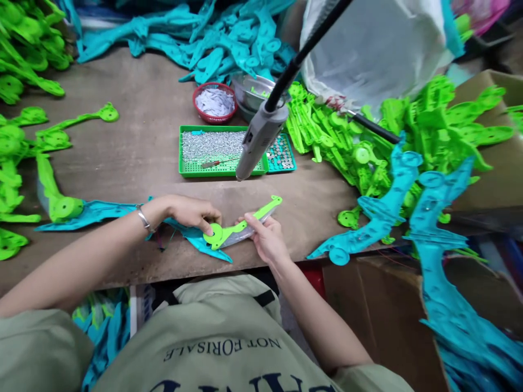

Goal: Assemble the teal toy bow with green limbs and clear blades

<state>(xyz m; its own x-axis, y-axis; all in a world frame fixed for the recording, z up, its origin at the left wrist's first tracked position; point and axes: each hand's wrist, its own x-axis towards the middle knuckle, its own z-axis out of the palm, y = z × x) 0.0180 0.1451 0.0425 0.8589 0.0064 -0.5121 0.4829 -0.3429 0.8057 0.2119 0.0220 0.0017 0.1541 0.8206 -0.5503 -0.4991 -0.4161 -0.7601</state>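
A bright green plastic arm piece [224,234] with a round end and a clear film-like strip along its lower edge lies across the front of the table, between my hands. My left hand [191,211] has its thumb and fingers closed at the round end. The thumb of my right hand [267,237] presses on the middle of the same piece, its fingers curled beneath. Under my left hand and wrist stretches a long blue plastic piece [110,211], partly covered. Another green piece [67,208] rests on its left end.
A grey electric screwdriver [261,136] hangs above the table. Behind it sit a green tray [182,152] of small screws, a red basket [214,117] and metal bowls [255,90]. Green parts [363,155] pile up at right, with blue pieces [378,226] in front; blue parts [229,43] heap at back.
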